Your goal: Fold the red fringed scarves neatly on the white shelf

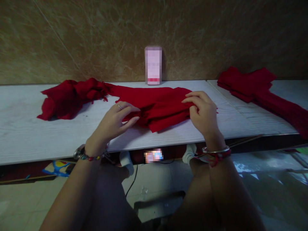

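Observation:
A piece of red cloth (166, 99) lies loosely folded and wrinkled on the white tabletop in front of me. My left hand (119, 118) is at its lower left part, thumb and fingers apart, the fingertips over the fabric. At the cloth's right end is my right hand (203, 110), its fingers bent and apart with the tips on the fabric; no firm grip shows. To the left, a crumpled bunch of red fabric (69, 98) with loose threads joins or touches the cloth; I cannot tell which.
More red cloth pieces (250, 85) are stacked at the right, one trailing over the front edge. A phone (153, 65) leans upright against the brown marbled wall (108, 41). Blue-handled scissors (56, 168) lie below the white tabletop (72, 138) at left.

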A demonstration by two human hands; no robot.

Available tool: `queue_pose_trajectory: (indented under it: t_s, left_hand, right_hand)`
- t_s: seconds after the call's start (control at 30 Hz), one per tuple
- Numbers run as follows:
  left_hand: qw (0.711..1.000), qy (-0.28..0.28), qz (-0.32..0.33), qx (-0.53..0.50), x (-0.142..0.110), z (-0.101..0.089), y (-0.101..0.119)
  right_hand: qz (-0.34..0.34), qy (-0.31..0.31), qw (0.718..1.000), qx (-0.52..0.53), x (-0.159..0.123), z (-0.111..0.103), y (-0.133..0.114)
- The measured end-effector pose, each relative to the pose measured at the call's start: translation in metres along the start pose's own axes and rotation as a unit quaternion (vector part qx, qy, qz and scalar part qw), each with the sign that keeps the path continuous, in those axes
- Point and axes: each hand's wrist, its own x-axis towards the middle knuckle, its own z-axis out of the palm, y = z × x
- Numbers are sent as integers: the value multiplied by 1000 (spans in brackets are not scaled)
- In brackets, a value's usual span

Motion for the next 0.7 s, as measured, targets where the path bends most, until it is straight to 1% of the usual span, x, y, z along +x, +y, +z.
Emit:
queue_pose_trajectory:
  t_s: [0.03,0.1,0.23,0.33,0.43,0.53,0.6,0.7]
  left_hand:
    - [1000,-22,6,7,0,2,-1]
    - [999,-38,8,21,1,6,-5]
    - [998,-35,-3,43,2,9,-10]
    - [998,-39,-5,41,2,10,-11]
    - [999,-36,-1,32,2,11,-12]
    - [999,-10,-11,29,2,10,-12]
    - [999,28,-30,35,3,8,-10]
    - [992,105,-53,47,2,2,-5]
  right_hand:
    - [-17,-14,1000,13,0,-2,-3]
    - [-48,-49,997,33,-2,-2,-9]
    - [-82,-112,990,25,-6,7,-13]
    - [-95,-133,987,-1,-8,12,-11]
    - [-93,-124,988,-13,-7,14,-10]
    - [-81,-96,992,-1,-4,14,-10]
    - [-68,-66,995,14,-2,13,-12]
    - [-33,-4,999,25,0,11,-14]
